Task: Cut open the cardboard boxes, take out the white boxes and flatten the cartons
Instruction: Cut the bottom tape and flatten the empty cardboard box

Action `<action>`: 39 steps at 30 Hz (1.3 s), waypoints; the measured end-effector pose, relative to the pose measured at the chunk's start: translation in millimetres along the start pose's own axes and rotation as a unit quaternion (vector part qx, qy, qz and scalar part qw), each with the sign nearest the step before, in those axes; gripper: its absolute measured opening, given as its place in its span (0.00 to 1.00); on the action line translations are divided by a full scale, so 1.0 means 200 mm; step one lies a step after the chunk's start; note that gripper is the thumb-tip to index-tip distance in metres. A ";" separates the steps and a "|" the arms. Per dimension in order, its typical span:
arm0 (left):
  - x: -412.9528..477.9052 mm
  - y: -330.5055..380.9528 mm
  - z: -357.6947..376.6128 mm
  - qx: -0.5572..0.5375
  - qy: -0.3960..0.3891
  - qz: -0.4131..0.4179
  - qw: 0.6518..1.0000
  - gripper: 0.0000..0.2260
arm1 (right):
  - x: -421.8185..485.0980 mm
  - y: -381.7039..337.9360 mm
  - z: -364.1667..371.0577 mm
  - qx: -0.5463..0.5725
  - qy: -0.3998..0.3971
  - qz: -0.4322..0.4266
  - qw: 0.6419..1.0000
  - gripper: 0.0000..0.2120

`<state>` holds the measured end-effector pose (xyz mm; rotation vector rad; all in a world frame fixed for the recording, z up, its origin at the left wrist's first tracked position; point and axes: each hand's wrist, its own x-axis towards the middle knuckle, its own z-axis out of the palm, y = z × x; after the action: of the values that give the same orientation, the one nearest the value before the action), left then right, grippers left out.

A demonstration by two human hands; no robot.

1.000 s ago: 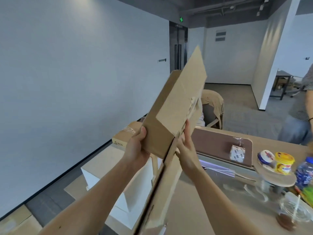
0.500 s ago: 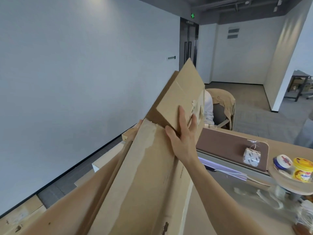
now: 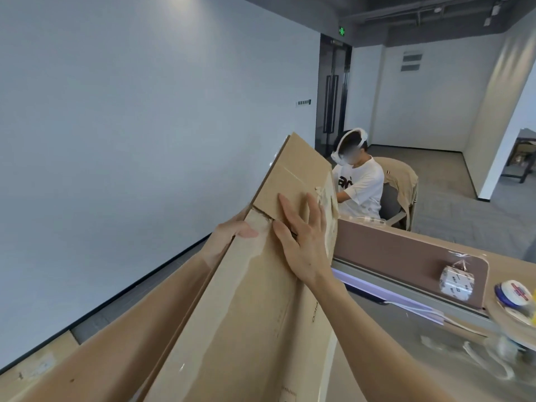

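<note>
We hold the carton point(image 3: 255, 320) slanting up and away, left hand point(image 3: 232, 231) gripping its left edge, thumb over the front, right hand point(image 3: 304, 239) flat, fingers spread, on its face alongside.

**Tan card, pale wall**

The carton point(image 3: 232, 329) is tan-brown with a paler, whitish streak down its face. The wall point(image 3: 130, 126) is pale blue-grey; the divider panel point(image 3: 391, 248) dull mauve-brown. A wrapped packet point(image 3: 456, 282) shows white with dark print, a round lid point(image 3: 513, 294) white, red and blue, the seated person's T-shirt point(image 3: 365, 187) white with black lettering.
</note>
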<state>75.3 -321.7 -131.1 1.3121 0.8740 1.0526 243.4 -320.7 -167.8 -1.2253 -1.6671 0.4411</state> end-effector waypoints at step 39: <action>-1.80 0.34 -2.07 0.092 0.472 0.176 0.859 0.29 | 0.20 -0.74 2.54 0.446 -0.458 0.224 0.736 0.24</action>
<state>-435.8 -532.6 -124.6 1.0941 1.5138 2.0215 -269.3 -223.7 -266.9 -0.6117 -1.4734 2.1470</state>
